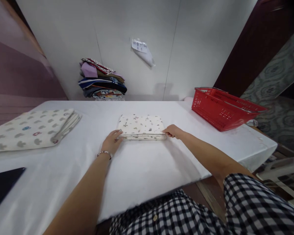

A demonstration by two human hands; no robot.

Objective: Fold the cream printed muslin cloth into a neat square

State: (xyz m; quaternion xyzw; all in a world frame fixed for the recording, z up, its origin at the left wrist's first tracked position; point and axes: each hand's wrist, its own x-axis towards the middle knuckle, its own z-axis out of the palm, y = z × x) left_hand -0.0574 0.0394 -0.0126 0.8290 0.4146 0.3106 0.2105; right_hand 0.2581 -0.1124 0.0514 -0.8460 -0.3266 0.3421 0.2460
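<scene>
A white folded cloth with small scattered prints lies in several layers on the middle of the table, its layered edge towards me. At its near left corner, my left hand is closed on the edge, thumb below and fingers over it. My right hand pinches the near right corner between thumb and fingers. The cloth rests flat between both hands. To the left lies a larger folded white cloth with grey mushroom-like prints, apart from my hands.
The table has a white cover. A red plastic basket stands at its right back. Behind the far edge rises a stack of folded fabrics. A dark flat object lies at the left front. A paper note hangs on the wall.
</scene>
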